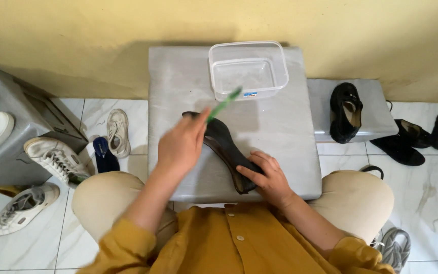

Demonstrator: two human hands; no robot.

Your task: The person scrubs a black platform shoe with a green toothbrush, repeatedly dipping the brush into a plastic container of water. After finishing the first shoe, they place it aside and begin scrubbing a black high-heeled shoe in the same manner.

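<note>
Pinning a dark flat shoe (227,152) on its side on the grey stool (290,137), the right hand (268,178) presses fingers together on its heel while the left hand (181,147), fingers curled, pinches a green toothbrush (224,105) above it, a clear tub (248,70) just beyond.

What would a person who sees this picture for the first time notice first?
First, the two hands in the middle: the left hand holds a green toothbrush over a dark flat shoe, which the right hand steadies on a grey block. Behind the shoe stands a clear plastic container. White sneakers lie on the tiled floor at the left.
</note>
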